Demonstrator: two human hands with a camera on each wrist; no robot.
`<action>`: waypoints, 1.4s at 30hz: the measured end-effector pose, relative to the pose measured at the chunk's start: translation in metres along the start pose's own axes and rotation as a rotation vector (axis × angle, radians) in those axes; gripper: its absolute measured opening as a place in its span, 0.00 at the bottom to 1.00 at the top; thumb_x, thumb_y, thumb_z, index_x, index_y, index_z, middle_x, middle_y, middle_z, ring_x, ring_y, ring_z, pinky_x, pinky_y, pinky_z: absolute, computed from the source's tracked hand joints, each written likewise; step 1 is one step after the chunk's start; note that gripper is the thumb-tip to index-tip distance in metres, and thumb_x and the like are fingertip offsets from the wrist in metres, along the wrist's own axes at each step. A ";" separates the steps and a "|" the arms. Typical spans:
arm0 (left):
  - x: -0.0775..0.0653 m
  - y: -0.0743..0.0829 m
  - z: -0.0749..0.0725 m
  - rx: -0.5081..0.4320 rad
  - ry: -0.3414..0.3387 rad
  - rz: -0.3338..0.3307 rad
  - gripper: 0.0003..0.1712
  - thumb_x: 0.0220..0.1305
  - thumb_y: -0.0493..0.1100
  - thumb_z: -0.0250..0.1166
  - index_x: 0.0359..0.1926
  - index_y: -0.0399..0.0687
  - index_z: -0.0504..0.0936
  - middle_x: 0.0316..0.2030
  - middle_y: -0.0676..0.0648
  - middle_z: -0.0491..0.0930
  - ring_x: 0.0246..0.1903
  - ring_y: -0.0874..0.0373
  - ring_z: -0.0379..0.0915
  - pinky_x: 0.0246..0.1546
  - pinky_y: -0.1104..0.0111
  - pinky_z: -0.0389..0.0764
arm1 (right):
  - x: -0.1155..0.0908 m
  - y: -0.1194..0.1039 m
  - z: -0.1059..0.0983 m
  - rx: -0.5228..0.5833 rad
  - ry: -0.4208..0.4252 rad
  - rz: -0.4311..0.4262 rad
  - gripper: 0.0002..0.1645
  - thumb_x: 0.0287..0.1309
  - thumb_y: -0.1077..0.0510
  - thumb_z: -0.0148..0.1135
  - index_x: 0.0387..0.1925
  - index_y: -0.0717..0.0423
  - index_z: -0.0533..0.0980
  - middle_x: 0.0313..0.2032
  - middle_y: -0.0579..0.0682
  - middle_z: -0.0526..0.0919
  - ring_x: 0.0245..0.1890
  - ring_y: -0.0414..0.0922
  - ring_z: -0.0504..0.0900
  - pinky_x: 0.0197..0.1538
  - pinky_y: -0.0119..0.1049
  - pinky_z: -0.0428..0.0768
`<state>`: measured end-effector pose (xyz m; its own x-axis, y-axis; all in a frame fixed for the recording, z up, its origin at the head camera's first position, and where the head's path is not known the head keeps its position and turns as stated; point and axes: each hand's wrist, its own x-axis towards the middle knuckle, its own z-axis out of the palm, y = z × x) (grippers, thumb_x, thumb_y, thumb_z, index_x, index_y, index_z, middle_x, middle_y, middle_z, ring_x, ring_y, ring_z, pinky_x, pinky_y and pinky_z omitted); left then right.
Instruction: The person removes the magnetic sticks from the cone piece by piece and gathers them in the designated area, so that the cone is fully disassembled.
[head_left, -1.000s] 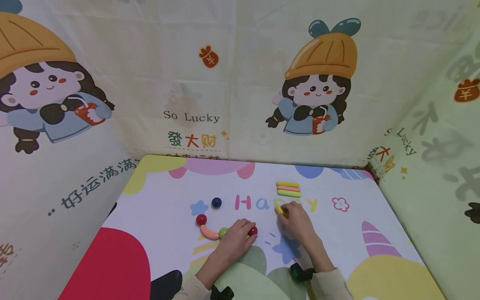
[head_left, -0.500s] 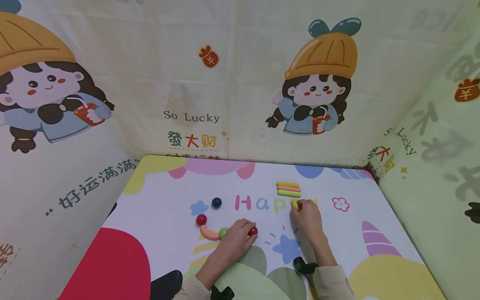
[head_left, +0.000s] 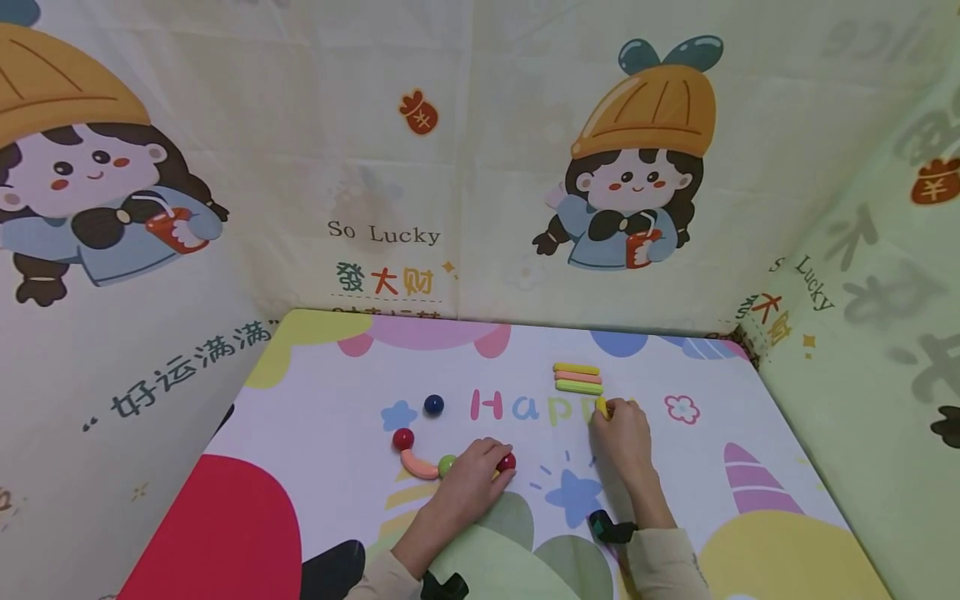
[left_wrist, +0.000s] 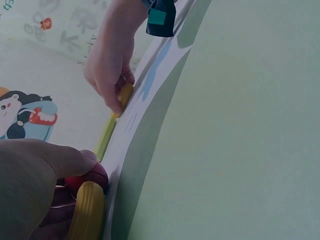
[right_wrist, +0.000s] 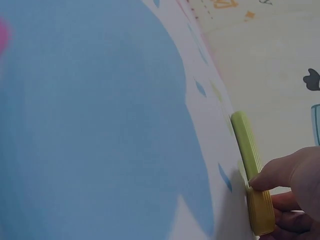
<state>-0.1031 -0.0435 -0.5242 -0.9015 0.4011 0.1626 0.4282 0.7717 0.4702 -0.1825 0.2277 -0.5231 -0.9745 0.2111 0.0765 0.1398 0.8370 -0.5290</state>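
Low over the table, my left hand (head_left: 468, 487) pinches a red ball (left_wrist: 92, 175) between thumb and fingers. A curved yellow rod (left_wrist: 88, 212) meets that ball beneath the hand. Leftward from there, partly covered by the hand, run a green ball (head_left: 447, 466), a curved pink rod (head_left: 418, 465) and another red ball (head_left: 402, 439) in a row. My right hand (head_left: 626, 437) pinches a short yellow rod (right_wrist: 261, 215) between thumb and fingers. It is just in front of a stack-like row of straight yellow (head_left: 576, 368), pink (head_left: 578, 377) and green rods (head_left: 578, 387).
A dark blue ball (head_left: 433, 405) lies by itself behind the joined pieces. The table (head_left: 337, 417) carries a printed cover with "Happy" lettering. Printed cloth walls (head_left: 495, 167) rise at the back and both sides.
My right hand has moved to the right with the yellow rod, which now stands more upright in the head view. The left hand and the joined pieces have stayed in place.
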 end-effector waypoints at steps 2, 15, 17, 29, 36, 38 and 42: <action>0.000 0.000 0.000 0.003 -0.001 -0.001 0.24 0.66 0.51 0.67 0.60 0.46 0.81 0.50 0.48 0.82 0.51 0.57 0.77 0.51 0.68 0.84 | 0.001 0.001 -0.001 0.000 0.002 -0.008 0.22 0.62 0.58 0.59 0.48 0.75 0.79 0.40 0.67 0.81 0.41 0.58 0.78 0.50 0.54 0.79; -0.005 0.006 -0.014 -0.021 -0.008 -0.021 0.29 0.65 0.51 0.68 0.64 0.45 0.78 0.56 0.47 0.80 0.57 0.54 0.76 0.55 0.63 0.83 | -0.010 -0.014 -0.010 0.021 0.075 -0.095 0.26 0.60 0.55 0.64 0.52 0.73 0.77 0.43 0.68 0.80 0.45 0.62 0.77 0.49 0.54 0.78; -0.008 0.005 -0.018 0.005 0.016 -0.010 0.28 0.64 0.50 0.69 0.62 0.45 0.79 0.55 0.47 0.81 0.55 0.54 0.77 0.55 0.62 0.83 | -0.015 -0.022 -0.011 0.052 0.060 -0.116 0.26 0.60 0.56 0.65 0.52 0.72 0.77 0.43 0.67 0.80 0.45 0.60 0.77 0.49 0.54 0.78; -0.025 -0.009 -0.019 0.119 0.011 0.003 0.22 0.63 0.54 0.69 0.55 0.51 0.84 0.48 0.52 0.84 0.51 0.56 0.78 0.59 0.54 0.76 | -0.059 -0.058 0.013 0.109 -0.018 -0.351 0.20 0.56 0.58 0.71 0.48 0.64 0.81 0.38 0.55 0.81 0.35 0.47 0.80 0.40 0.42 0.83; -0.028 -0.015 -0.016 0.108 -0.023 0.002 0.20 0.61 0.54 0.71 0.53 0.54 0.86 0.46 0.54 0.84 0.49 0.58 0.76 0.58 0.54 0.74 | -0.083 -0.076 0.026 0.112 -0.131 -0.403 0.21 0.56 0.56 0.72 0.50 0.58 0.81 0.41 0.49 0.81 0.38 0.42 0.80 0.42 0.35 0.85; -0.028 -0.017 -0.016 0.101 -0.026 0.010 0.20 0.61 0.53 0.72 0.52 0.54 0.86 0.45 0.54 0.84 0.48 0.58 0.75 0.57 0.54 0.74 | -0.088 -0.080 0.029 0.117 -0.142 -0.423 0.20 0.56 0.55 0.72 0.50 0.57 0.81 0.41 0.49 0.81 0.37 0.41 0.80 0.43 0.34 0.85; -0.029 -0.020 -0.013 0.096 -0.018 0.029 0.19 0.61 0.53 0.71 0.53 0.55 0.86 0.46 0.55 0.83 0.49 0.58 0.74 0.57 0.54 0.73 | -0.093 -0.086 0.035 0.105 -0.166 -0.467 0.18 0.58 0.54 0.70 0.49 0.56 0.82 0.41 0.47 0.80 0.36 0.39 0.78 0.43 0.32 0.84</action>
<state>-0.0867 -0.0773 -0.5269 -0.8879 0.4319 0.1584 0.4585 0.8031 0.3806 -0.1096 0.1188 -0.5144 -0.9448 -0.2639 0.1943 -0.3277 0.7659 -0.5532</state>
